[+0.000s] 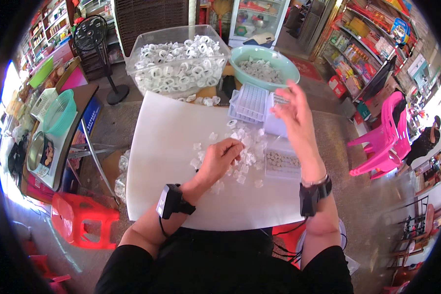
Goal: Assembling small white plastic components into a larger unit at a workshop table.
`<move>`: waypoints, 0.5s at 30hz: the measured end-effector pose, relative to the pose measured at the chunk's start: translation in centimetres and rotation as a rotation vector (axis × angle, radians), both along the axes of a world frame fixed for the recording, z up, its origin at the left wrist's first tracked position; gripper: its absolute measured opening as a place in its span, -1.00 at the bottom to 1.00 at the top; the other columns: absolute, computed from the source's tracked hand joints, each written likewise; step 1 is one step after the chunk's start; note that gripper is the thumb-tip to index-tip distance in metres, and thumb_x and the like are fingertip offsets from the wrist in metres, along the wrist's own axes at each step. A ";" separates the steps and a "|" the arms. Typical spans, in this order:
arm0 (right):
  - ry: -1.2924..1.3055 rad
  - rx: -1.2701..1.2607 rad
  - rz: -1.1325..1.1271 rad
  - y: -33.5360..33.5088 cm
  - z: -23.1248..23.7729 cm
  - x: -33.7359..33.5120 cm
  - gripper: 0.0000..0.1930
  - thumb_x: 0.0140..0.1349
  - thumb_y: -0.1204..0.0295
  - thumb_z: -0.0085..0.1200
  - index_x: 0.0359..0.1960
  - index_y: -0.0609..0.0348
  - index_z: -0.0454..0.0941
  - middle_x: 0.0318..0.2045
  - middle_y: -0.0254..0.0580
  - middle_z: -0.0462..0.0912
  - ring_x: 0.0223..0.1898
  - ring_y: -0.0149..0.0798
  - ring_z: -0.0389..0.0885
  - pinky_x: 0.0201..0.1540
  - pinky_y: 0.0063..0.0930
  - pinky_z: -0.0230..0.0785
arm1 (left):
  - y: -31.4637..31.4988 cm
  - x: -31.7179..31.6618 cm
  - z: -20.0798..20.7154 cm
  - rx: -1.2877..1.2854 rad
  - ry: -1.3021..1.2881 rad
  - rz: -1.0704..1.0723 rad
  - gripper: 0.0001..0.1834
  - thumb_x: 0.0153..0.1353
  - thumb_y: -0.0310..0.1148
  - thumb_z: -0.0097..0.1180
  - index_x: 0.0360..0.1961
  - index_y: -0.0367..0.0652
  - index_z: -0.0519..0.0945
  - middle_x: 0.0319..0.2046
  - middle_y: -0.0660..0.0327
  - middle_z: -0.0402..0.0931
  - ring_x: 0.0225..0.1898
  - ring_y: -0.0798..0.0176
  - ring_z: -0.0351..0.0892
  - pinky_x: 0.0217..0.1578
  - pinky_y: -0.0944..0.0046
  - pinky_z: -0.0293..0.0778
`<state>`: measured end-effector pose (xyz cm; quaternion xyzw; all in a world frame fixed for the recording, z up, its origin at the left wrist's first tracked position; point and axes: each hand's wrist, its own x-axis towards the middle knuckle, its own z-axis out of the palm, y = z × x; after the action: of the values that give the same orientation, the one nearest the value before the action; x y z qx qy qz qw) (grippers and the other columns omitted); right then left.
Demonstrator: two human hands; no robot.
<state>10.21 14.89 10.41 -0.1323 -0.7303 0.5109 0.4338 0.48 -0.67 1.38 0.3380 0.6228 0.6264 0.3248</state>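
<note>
My left hand (221, 158) rests at the near-left edge of a loose pile of small clear plastic pieces (250, 142). Its fingers are curled together, and whatever they may hold is hidden. Raised over the right side of the white tabletop (166, 147), my right hand (296, 115) has its fingers apart and nothing visible in them. Beneath and beside it are a lilac box (275, 126) and stacked pale compartment trays (250, 102). Nearer me, a shallow clear tray (282, 164) holds many small round greyish pieces.
Past the table's far edge stand a large clear bin (142, 73) of white ring-shaped parts and a pale green basin (291, 73) with more small parts. A red stool (83, 220) and a black fan (103, 54) are left. Pink chairs (387, 137) stand right.
</note>
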 end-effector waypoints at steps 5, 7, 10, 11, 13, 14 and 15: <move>-0.412 -0.075 0.229 -4.9 -5.8 4.5 -0.79 0.26 0.49 0.01 -0.11 0.29 0.52 -0.45 -0.27 0.61 -0.49 -0.48 0.52 -0.37 -0.58 0.40 | -0.2 -1.3 0.2 0.097 0.024 0.114 -0.79 0.32 -0.33 -0.02 -0.25 -0.26 0.56 -0.54 0.33 0.46 -0.54 0.54 0.35 -0.55 0.51 0.30; -0.435 -0.116 0.211 -6.8 -7.5 5.8 -0.83 0.25 0.50 0.01 -0.18 0.29 0.56 -0.47 -0.28 0.61 -0.51 -0.50 0.50 -0.41 -0.60 0.39 | -0.4 -1.3 0.2 0.099 0.000 0.115 -0.80 0.32 -0.34 -0.01 -0.25 -0.26 0.56 -0.54 0.33 0.46 -0.54 0.54 0.35 -0.56 0.51 0.29; -0.464 -0.268 0.210 -7.9 -10.1 7.2 -0.85 0.24 0.54 -0.02 -0.23 0.29 0.57 -0.46 -0.33 0.58 -0.51 -0.55 0.46 -0.41 -0.66 0.34 | -1.4 -1.4 1.3 0.078 -0.014 0.099 -0.80 0.30 -0.35 0.00 -0.25 -0.26 0.57 -0.53 0.34 0.47 -0.53 0.54 0.35 -0.55 0.52 0.29; -0.429 -0.288 0.184 -8.0 -11.1 7.5 -0.86 0.23 0.55 -0.02 -0.23 0.29 0.57 -0.47 -0.34 0.57 -0.52 -0.56 0.44 -0.44 -0.67 0.33 | -2.0 -1.5 1.9 0.052 -0.007 0.087 -0.81 0.29 -0.36 0.02 -0.25 -0.27 0.57 -0.53 0.34 0.48 -0.53 0.54 0.36 -0.55 0.53 0.29; -0.361 -0.294 0.127 -8.4 -12.1 7.8 -0.86 0.23 0.56 -0.03 -0.24 0.27 0.57 -0.50 -0.35 0.55 -0.55 -0.57 0.42 -0.47 -0.68 0.30 | -3.5 -1.9 2.6 0.017 0.127 0.093 -0.83 0.27 -0.37 0.04 -0.24 -0.26 0.58 -0.52 0.35 0.48 -0.52 0.54 0.37 -0.55 0.53 0.30; -0.357 -0.300 0.140 -8.6 -12.2 8.0 -0.86 0.23 0.56 -0.03 -0.24 0.27 0.57 -0.50 -0.35 0.55 -0.55 -0.57 0.42 -0.47 -0.68 0.30 | -4.4 -2.1 2.8 -0.008 0.258 0.090 -0.84 0.25 -0.39 0.06 -0.24 -0.25 0.58 -0.52 0.36 0.49 -0.52 0.55 0.37 -0.54 0.53 0.30; -0.341 -0.292 0.120 -8.7 -12.3 8.1 -0.86 0.23 0.56 -0.04 -0.25 0.26 0.57 -0.50 -0.34 0.55 -0.55 -0.57 0.42 -0.47 -0.69 0.30 | -5.6 -2.5 2.4 -0.080 0.411 0.125 -0.82 0.19 -0.40 0.11 -0.21 -0.26 0.58 -0.52 0.32 0.52 -0.51 0.50 0.40 -0.50 0.45 0.36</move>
<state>18.27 6.23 -1.93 -0.2343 -0.7180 0.6063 0.2491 -2.05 -6.27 3.82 0.4063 0.7198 0.5382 0.1648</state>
